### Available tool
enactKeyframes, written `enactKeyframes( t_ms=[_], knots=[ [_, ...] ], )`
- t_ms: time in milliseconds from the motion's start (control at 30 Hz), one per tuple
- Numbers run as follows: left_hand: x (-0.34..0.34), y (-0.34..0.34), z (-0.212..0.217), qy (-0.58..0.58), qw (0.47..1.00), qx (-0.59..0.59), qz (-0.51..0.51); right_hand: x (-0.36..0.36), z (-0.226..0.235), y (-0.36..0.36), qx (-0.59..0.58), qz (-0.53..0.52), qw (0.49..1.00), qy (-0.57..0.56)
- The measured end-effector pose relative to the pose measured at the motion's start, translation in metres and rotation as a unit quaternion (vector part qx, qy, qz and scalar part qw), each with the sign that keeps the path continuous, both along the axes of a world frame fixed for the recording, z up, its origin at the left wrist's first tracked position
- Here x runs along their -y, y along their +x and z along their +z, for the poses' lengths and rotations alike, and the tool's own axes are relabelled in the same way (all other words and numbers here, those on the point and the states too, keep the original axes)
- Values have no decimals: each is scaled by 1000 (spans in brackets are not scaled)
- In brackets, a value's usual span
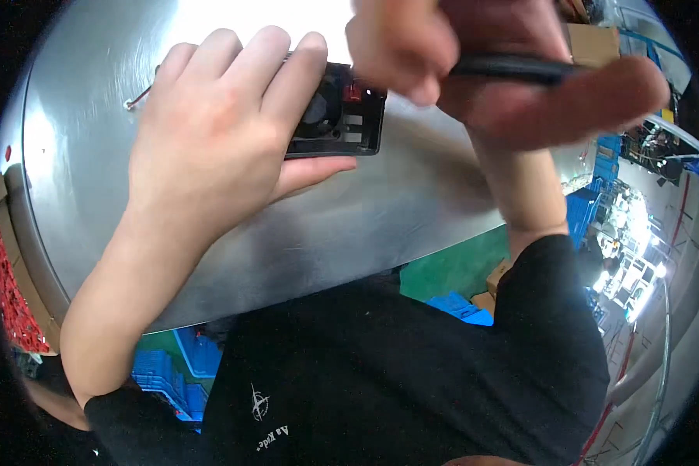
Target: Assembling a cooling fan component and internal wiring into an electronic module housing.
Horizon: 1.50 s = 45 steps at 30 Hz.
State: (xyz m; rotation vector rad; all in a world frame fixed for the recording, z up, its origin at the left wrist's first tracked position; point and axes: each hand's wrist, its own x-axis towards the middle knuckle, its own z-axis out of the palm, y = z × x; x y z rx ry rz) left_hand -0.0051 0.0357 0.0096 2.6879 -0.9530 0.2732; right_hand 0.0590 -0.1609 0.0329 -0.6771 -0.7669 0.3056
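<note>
the desk (380, 217) is brushed metal, smooth with a soft sheen and fine scratches. the black module (338, 116) looks like matt plastic; the black tool handle (512, 68) glossy.

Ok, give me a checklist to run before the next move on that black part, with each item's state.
1. Left hand pinning the black part to the metal table: ok, fingers lie over it, thumb under its near edge.
2. Right hand gripping the dark tool: ok, fingers wrapped round it.
3. Tool tip seated on the part: cannot tell, the hand hides it.
4. Part lying flat: cannot tell, mostly covered.
5. Thin wire beyond the left hand free of the fingers: cannot tell.
</note>
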Motion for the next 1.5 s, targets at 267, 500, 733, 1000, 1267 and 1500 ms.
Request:
enactKeyframes(
  t_ms=[267,500,733,1000,1267,1500],
  knots=[
    [12,-17,-3,8,997,49,64,-1,27,-38,-176,-137,975,-3],
    [12,-17,-6,10,996,54,63,8,-15,-6,33,41,997,53],
    [17,-15,-9,-7,996,63,63,10,-18,-10,-22,39,996,80],
    [17,-17,-7,-14,997,28,78,18,-16,-23,215,-113,954,-178],
    [16,-18,0,-1,995,26,93,42,5,-39,235,-157,923,-260],
    [20,-18,6,19,993,-3,116,12,-5,-51,-15,-255,951,-174]
  ],
)
